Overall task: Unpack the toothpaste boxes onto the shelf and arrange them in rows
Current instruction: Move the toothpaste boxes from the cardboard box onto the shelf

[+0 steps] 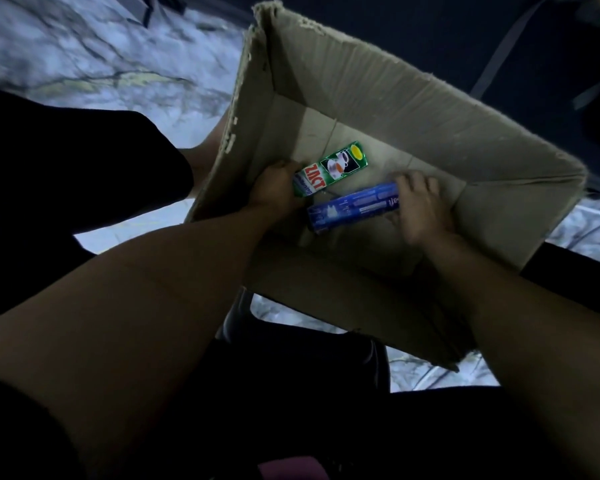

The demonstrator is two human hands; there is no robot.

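The green Zact toothpaste box [333, 168] and the blue toothpaste box [354, 209] lie on the carton's bottom, mid-frame. Your left hand [274, 188] curls its fingers round the green box's end, and your right hand [420, 206] grips the blue one's end. Glossy card is slick, so holding only the ends could let a box slip or crush its corners. The corrugated carton [430, 109] has ragged, soft walls.

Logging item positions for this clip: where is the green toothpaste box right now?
Head view: the green toothpaste box is inside the cardboard carton, left of centre, its end gripped by the left hand, just above-left of the blue toothpaste box.
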